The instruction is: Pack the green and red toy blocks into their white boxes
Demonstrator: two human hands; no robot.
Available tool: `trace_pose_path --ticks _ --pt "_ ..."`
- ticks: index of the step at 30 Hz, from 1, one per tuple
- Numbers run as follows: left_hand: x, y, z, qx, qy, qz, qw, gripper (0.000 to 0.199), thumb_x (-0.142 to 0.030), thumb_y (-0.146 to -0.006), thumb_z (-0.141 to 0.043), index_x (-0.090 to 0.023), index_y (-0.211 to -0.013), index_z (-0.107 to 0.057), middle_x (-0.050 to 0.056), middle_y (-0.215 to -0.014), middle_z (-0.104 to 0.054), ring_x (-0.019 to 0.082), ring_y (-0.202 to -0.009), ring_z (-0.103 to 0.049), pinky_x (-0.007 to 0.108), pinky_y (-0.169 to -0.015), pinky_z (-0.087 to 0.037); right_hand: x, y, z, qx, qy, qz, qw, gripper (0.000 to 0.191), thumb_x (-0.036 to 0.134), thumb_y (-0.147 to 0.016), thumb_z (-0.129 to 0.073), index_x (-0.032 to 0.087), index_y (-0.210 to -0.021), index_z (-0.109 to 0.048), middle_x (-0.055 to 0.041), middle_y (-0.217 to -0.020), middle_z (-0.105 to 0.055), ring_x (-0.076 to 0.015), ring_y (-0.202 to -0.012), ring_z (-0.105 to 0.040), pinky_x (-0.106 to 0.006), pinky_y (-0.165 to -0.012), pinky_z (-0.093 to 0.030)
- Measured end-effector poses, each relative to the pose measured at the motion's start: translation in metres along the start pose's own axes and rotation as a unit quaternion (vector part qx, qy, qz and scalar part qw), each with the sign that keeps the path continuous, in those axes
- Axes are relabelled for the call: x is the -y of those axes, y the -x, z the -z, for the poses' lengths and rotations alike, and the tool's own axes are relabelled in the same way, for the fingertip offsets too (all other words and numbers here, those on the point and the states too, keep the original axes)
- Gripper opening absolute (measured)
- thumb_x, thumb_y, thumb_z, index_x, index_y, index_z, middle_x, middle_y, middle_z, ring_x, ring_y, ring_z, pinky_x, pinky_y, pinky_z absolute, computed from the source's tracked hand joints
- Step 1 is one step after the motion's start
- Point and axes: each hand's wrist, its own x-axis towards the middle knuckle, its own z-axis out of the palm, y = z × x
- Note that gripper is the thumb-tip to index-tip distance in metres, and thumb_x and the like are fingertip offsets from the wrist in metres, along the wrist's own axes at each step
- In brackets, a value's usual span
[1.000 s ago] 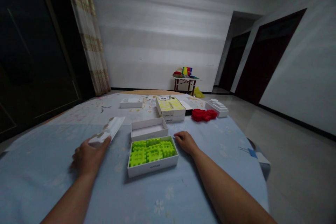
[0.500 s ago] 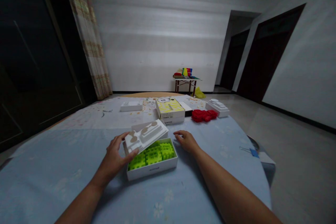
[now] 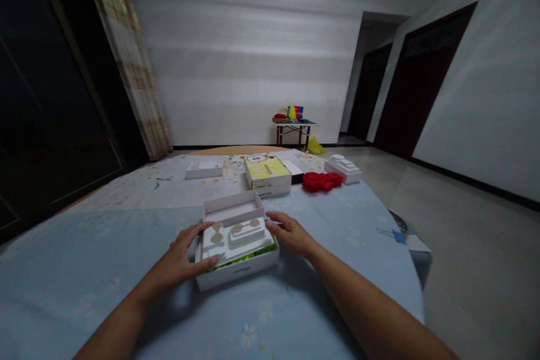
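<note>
In front of me stands a white box (image 3: 242, 277) with bright green plastic pieces (image 3: 247, 257) in it. A white moulded tray (image 3: 251, 242) with tan round patches lies in the box's mouth, its near edge raised so that a strip of green shows. My left hand (image 3: 188, 250) grips the tray's left end, thumb on the near side and fingers on the far side. At the right end, my right hand (image 3: 293, 233) rests its fingers on the tray's edge, fingers fairly stretched and apart. Behind the box sits an open white lid (image 3: 233, 209), its inside facing up.
A yellow and white printed box (image 3: 269, 174) stands behind the lid, beside a dark box with a white top (image 3: 294, 169). Red pieces (image 3: 323, 181) and another white moulded tray (image 3: 343, 169) lie to the right. A flat white box (image 3: 205, 169) is at the back left.
The white tray has gone from tilted above the box to lying in its mouth over the green pieces. My right hand has come in to the tray's right end.
</note>
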Motion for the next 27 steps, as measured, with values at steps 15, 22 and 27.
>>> trace_pose_path --ticks 15,22,27 --pt "0.0028 -0.0001 -0.0025 0.031 0.004 -0.016 0.999 0.075 -0.051 -0.062 -0.066 -0.026 -0.129 -0.044 0.009 -0.131 -0.052 0.030 -0.120 -0.048 0.044 -0.100 -0.039 -0.0012 0.0064 -0.0053 0.018 0.043 0.016 0.999 0.048 0.041 -0.075 -0.064 0.021 -0.118 -0.054 -0.0092 -0.125 -0.052 -0.0227 -0.114 -0.051 -0.040 -0.093 -0.045" --pt "0.0080 0.0003 -0.0077 0.027 0.006 -0.028 0.999 0.074 -0.050 -0.064 -0.066 -0.029 -0.131 -0.042 0.007 -0.134 -0.049 0.029 -0.122 -0.046 0.043 -0.102 -0.037 -0.0046 0.0061 -0.0075 0.040 0.050 0.037 0.997 0.050 0.038 -0.073 -0.067 0.022 -0.119 -0.054 -0.0096 -0.130 -0.046 -0.0228 -0.118 -0.046 -0.035 -0.091 -0.046" --pt "0.0069 0.0000 -0.0084 0.026 0.008 -0.029 0.999 0.075 -0.050 -0.064 -0.067 -0.027 -0.131 -0.042 0.008 -0.134 -0.050 0.029 -0.121 -0.047 0.042 -0.101 -0.038 -0.0053 0.0051 -0.0066 0.047 0.048 0.035 0.997 0.051 0.039 -0.072 -0.069 0.021 -0.118 -0.055 -0.0096 -0.129 -0.045 -0.0226 -0.117 -0.047 -0.033 -0.087 -0.047"
